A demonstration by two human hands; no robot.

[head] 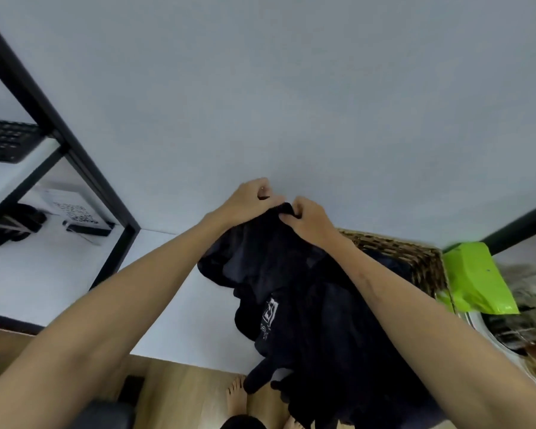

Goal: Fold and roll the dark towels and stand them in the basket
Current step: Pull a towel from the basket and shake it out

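- Head view, looking down at two bare arms reaching forward over a white table (174, 305).
- The left hand (248, 199) has its fingers curled, pinching the top edge of a dark towel (279, 252).
- The right hand (310, 218), just beside the left, pinches the same edge with curled fingers.
- The towel is lifted at its top and hangs down in loose folds over a heap of dark towels (322, 335) on the table; white print shows on one.
- A woven wicker basket (415, 258) stands behind the heap, to the right, partly hidden by the right forearm.
- A lime-green bag (477, 280) lies just right of the basket.
- A black keyboard (3, 139) sits on a black-framed shelf at far left.
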